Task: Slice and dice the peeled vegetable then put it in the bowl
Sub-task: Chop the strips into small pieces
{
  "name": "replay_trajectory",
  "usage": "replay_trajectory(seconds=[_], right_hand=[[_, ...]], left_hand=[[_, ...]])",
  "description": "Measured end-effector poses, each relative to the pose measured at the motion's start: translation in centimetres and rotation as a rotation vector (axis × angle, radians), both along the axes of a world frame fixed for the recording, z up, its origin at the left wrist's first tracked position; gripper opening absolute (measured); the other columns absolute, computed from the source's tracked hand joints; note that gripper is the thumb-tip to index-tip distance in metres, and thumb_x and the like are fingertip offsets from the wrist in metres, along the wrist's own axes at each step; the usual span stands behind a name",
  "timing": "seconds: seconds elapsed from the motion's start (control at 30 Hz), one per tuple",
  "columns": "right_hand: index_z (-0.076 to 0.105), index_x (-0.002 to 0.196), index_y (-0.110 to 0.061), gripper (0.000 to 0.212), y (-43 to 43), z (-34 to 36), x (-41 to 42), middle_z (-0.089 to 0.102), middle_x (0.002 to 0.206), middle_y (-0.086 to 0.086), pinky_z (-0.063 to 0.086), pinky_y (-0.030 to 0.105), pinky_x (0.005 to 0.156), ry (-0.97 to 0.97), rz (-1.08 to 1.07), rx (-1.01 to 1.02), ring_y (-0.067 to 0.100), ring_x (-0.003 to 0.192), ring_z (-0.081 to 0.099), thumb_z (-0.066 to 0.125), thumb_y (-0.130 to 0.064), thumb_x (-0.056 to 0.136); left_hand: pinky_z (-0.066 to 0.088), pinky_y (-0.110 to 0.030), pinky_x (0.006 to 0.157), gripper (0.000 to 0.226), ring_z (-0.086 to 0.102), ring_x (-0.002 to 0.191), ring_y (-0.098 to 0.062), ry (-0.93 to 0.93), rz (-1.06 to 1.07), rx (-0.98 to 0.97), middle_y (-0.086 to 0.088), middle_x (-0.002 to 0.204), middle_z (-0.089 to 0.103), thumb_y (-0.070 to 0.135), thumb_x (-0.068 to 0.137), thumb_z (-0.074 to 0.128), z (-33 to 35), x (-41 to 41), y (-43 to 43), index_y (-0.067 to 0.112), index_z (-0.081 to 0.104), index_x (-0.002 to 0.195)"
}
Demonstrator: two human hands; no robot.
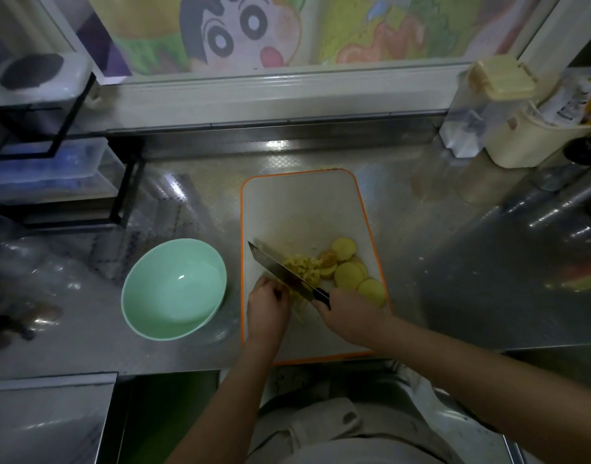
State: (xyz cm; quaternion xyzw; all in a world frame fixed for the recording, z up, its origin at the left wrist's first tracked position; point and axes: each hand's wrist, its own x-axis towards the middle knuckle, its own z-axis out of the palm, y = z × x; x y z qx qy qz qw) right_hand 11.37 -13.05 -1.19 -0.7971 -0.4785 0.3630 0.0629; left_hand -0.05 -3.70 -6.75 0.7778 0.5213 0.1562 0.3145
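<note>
On a white cutting board with an orange rim (297, 202) lie several round yellow vegetable slices (349, 274) at the right and a heap of diced pieces (304, 266) in the middle. My right hand (349, 311) grips the black handle of a cleaver (280, 272), whose blade slants up to the left over the diced heap. With curled fingers, my left hand (267, 304) holds down strips of vegetable right beside the blade; the strips are mostly hidden under it. A pale green bowl (173, 289) stands empty to the left of the board.
The board lies on a steel counter (438, 262) near its front edge. A black rack with clear containers (52, 169) stands at the back left. Cream-coloured containers (521, 128) stand at the back right. A window ledge runs along the back.
</note>
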Motion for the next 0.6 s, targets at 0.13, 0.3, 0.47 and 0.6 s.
replay_trajectory(seconds=[0.13,0.3,0.47,0.6], right_hand=[[0.045,0.084,-0.011,0.027,0.2,-0.4,-0.6,0.059,0.088,0.015,0.031,0.025,0.050,-0.009,-0.045,0.033,0.023,0.072,0.052,0.040,-0.032,0.100],[0.039,0.072,-0.018,0.031,0.0,-0.7,-0.8,0.064,0.096,0.018,0.028,0.026,0.045,-0.019,-0.044,0.065,0.029,0.076,0.058,0.041,-0.032,0.100],[0.043,0.084,-0.012,0.026,0.1,-0.7,-1.3,0.063,0.103,0.020,0.040,0.031,0.063,-0.058,-0.032,0.026,0.032,0.090,0.062,0.040,-0.032,0.100],[0.040,0.078,-0.013,0.028,0.1,-0.5,-1.2,0.061,0.107,0.021,0.038,0.033,0.065,-0.026,-0.026,0.016,0.033,0.096,0.061,0.038,-0.030,0.101]], left_hand=[[0.024,-0.016,0.058,0.012,0.042,0.067,-0.013,-0.007,-0.009,-0.001,-0.014,0.090,0.058,0.001,0.084,0.056,-0.2,-0.1,0.1,-0.002,0.066,0.078],[0.024,-0.016,0.058,0.011,0.042,0.068,-0.014,-0.023,-0.012,0.004,-0.015,0.089,0.059,-0.001,0.082,0.056,-0.3,-0.1,0.0,-0.003,0.066,0.079],[0.024,-0.017,0.059,0.010,0.054,0.072,-0.026,-0.005,-0.020,0.009,-0.017,0.089,0.060,-0.001,0.081,0.058,-0.3,-0.2,0.1,-0.004,0.066,0.077],[0.025,-0.017,0.059,0.011,0.055,0.075,-0.026,0.007,-0.023,0.009,-0.015,0.091,0.061,0.000,0.082,0.058,-0.4,-0.2,0.1,-0.003,0.069,0.080]])
